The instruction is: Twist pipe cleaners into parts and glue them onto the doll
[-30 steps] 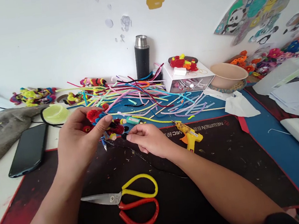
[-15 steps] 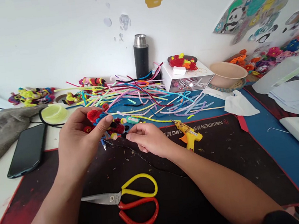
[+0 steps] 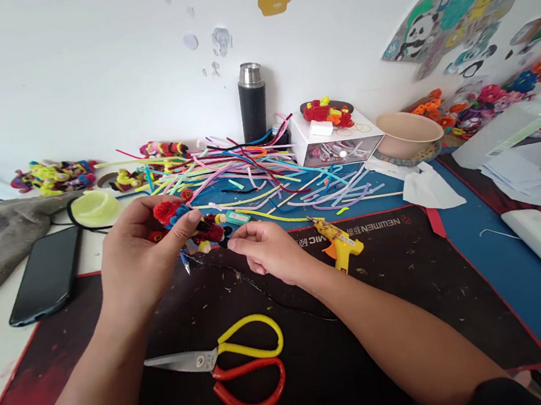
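A small pipe-cleaner doll (image 3: 171, 213) in red, blue, dark red and yellow lies sideways in my left hand (image 3: 141, 248), thumb across it. My right hand (image 3: 266, 249) pinches the doll's black end with thumb and forefinger; the exact piece between the fingertips is too small to make out. Below the hands, scissors (image 3: 252, 354) with one yellow and one red handle rest on the dark mat (image 3: 390, 339). A yellow glue gun (image 3: 339, 243) lies just beyond my right wrist. The tip of a blue pen (image 3: 186, 263) shows under the doll.
Loose pipe cleaners (image 3: 257, 171) spread across the back, before a black thermos (image 3: 253, 106) and a small drawer box (image 3: 341, 138). A phone (image 3: 45, 276) lies at left. Finished dolls (image 3: 53, 176) sit by the wall. At right are a bowl (image 3: 410, 133) and tissue (image 3: 431, 186).
The whole view has shifted slightly, so things appear a little further left. Both hands keep the same hold on the doll.
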{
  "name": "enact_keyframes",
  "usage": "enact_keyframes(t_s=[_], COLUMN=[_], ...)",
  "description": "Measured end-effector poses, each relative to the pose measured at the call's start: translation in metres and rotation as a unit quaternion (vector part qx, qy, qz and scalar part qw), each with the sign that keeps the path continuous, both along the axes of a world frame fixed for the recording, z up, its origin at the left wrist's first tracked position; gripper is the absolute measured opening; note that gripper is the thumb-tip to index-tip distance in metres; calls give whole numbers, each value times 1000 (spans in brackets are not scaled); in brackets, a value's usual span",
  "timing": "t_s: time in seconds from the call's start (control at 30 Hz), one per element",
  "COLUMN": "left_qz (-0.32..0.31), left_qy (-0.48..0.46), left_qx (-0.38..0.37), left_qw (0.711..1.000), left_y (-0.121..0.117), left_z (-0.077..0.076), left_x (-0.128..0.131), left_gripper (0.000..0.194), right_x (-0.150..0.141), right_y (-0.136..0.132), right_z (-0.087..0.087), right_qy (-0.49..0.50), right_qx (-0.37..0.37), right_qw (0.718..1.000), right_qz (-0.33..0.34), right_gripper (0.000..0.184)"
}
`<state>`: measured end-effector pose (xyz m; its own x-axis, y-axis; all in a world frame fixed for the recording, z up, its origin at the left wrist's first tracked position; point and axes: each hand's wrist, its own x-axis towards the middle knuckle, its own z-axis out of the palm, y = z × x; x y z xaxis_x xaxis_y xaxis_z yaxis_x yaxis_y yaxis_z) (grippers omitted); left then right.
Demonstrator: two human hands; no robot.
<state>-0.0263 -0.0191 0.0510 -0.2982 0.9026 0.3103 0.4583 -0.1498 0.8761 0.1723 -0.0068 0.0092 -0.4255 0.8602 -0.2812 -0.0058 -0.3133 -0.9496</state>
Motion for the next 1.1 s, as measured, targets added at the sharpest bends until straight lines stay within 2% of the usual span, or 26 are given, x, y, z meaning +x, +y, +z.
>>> enact_keyframes(t_s=[0.27,0.63,0.8,1.1], left_qz=[0,0,14,19], left_qy=[7,5,18,-14], left_qx=[-10,-3,3,11], left_qw=[1000,1000,1000,1000], left_y=[-1,-1,-2,-1], left_z=[-2,-1,0,-4], left_x=[0,1,-1,-2], left_gripper=[39,37,37,38], right_x=[0,-1,-2,-1], right_y=[1,0,0,0], right_z=[-6,-5,-4,-3], right_qy=[15,24,69,90], right_qx=[-7,-24,-52,-66], right_qw=[1000,999,996,994], right_qz=[-10,-6,-7,-6], right_gripper=[18,16,17,19])
